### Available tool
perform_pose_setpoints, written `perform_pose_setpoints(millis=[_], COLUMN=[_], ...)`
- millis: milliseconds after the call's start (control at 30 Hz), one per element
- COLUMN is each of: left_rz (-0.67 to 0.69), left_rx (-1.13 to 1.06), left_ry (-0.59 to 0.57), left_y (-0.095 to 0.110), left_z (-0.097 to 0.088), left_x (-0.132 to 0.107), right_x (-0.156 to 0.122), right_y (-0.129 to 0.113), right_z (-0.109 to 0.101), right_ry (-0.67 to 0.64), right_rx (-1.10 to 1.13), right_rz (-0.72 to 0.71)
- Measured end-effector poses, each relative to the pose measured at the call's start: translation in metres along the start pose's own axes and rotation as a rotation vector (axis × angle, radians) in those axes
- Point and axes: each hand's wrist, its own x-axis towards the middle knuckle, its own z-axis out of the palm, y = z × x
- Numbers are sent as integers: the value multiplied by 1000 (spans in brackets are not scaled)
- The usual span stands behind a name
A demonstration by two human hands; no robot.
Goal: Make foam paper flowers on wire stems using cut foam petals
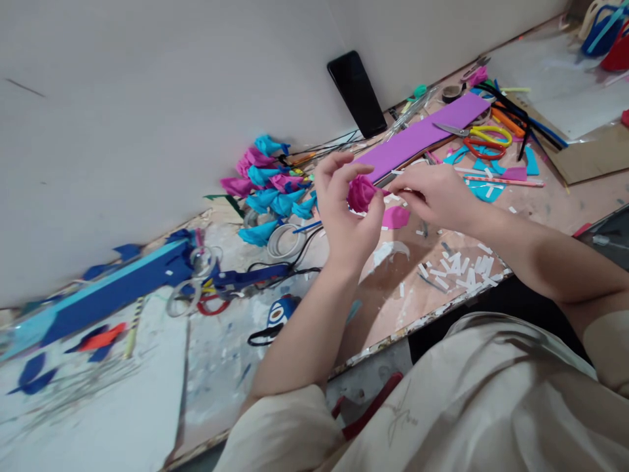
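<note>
Both hands curled, seemingly on flower

A magenta-pink flower is held up above the surface, between the fingers and thumb of the left hand. Its head is rounded and bunched, with soft folds that overlap and curl round one another like a rose. The curled fingers arch over its top and the thumb crosses its lower right edge, so part of the outline is hidden. On the right it narrows to a slim end, pinched at the fingertips of the right hand.
</note>
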Motion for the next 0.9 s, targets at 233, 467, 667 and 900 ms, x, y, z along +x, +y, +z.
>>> perform_pose_setpoints(millis=[233,467,667,900], left_rz=[50,58,58,189], left_rx=[25,-54,-2,-73], left_ry=[14,-23,1,-21], left_y=[2,2,0,-8], left_z=[1,1,2,7], left_x=[0,-1,-3,1], right_x=[-1,-1,0,4], right_y=[1,-1,1,11], right_z=[0,0,3,7], right_ry=[51,34,94,136], right_rx=[41,94,239,473], right_rz=[40,70,154,224])
